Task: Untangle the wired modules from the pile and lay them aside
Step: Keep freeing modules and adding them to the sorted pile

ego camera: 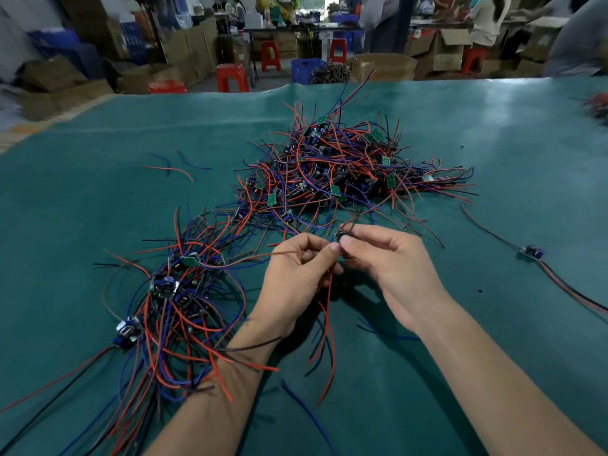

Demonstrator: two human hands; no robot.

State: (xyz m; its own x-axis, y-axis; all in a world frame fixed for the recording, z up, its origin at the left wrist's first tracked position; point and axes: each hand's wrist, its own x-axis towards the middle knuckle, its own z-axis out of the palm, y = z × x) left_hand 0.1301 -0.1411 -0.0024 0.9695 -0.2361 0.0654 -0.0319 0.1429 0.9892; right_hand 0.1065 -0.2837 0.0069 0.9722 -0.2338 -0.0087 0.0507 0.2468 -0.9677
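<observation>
A big tangled pile of wired modules [335, 172], small green boards with red, blue and black leads, lies in the middle of the green table cover [98, 209]. A second bundle of modules [177, 291] lies at the left, its wires draped over my left forearm. My left hand [292, 281] and my right hand [391, 264] meet just in front of the big pile, both pinching one small dark module [340, 240]. Its red and black wires [329, 324] hang down below my hands.
A single module with long leads [531, 251] lies apart at the right. Loose red and blue wire pieces [177, 166] lie at the far left. Beyond the table's far edge stand red stools [232, 77], cardboard boxes and people at other benches.
</observation>
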